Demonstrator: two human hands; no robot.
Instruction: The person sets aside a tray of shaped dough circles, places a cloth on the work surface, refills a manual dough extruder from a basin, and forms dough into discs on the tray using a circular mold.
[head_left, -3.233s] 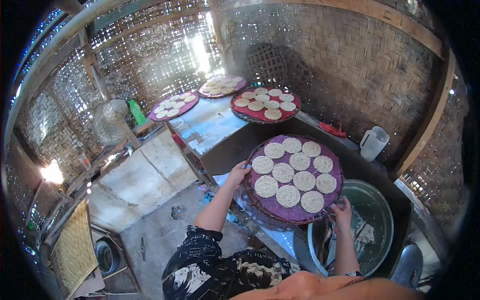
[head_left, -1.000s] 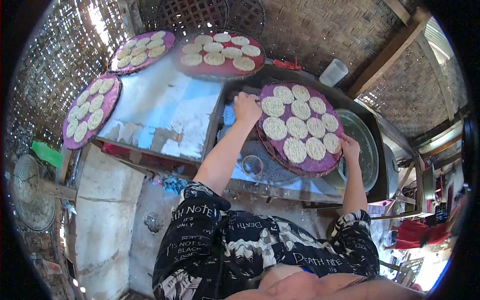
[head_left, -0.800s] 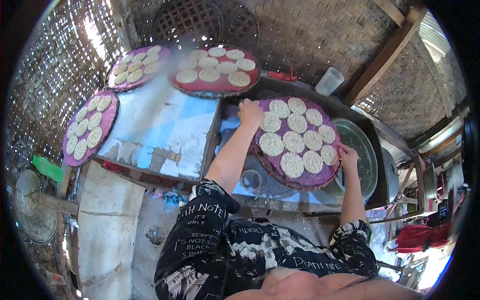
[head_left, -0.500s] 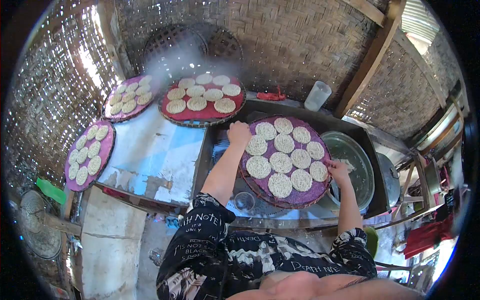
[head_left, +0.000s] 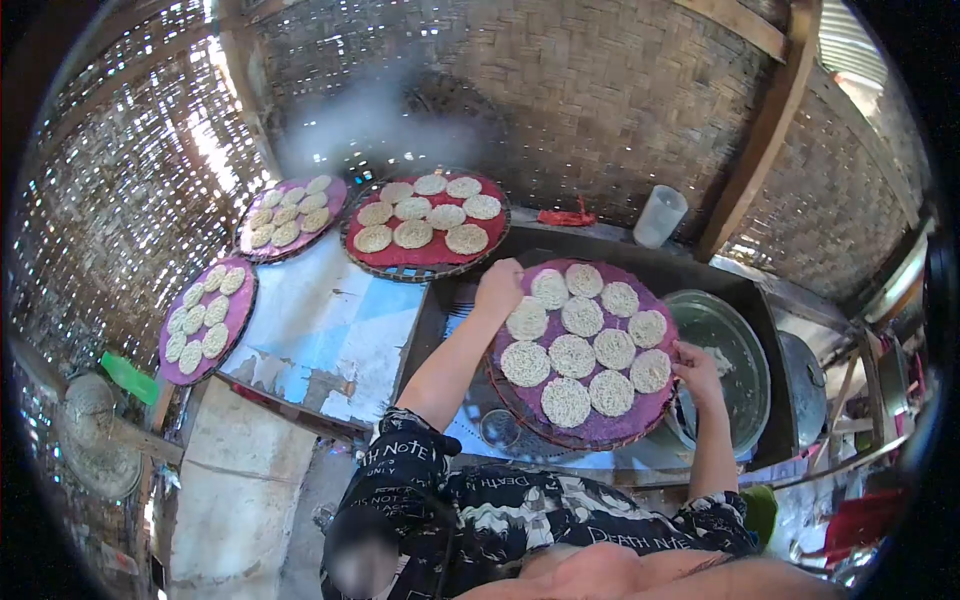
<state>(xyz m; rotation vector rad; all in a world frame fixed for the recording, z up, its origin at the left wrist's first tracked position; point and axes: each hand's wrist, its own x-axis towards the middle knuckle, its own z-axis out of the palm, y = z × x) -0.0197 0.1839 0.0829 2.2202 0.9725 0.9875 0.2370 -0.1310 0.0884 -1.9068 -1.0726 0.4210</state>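
Observation:
A round woven tray [head_left: 643, 418] lined with purple cloth is held in front of me, with several flat, pale, round cakes [head_left: 572, 356] of grainy texture laid out on it. My left hand [head_left: 500, 288] is closed at the tray's upper left rim; its fingertips are partly hidden. On the right rim, my right hand [head_left: 697, 372] pinches the edge, thumb and fingers closed round it. Partly under the tray's right side stands a large metal basin [head_left: 762, 400] with greenish-grey contents. A small clear round dish [head_left: 499, 428] lies beneath the tray's lower left edge.
Left of me, a red-lined tray [head_left: 430, 262] and two purple-lined trays [head_left: 243, 300] hold more cakes, around a worn blue-white tabletop [head_left: 320, 300]. Smoke or steam drifts at the back. A clear plastic container [head_left: 660, 217] stands behind. A blurred dark round shape [head_left: 362, 550] is at the bottom.
The whole view has shifted and tilted slightly, so most things sit lower or further right. Both hands keep their places on the tray rim. The blurred dark shape at the bottom has appeared.

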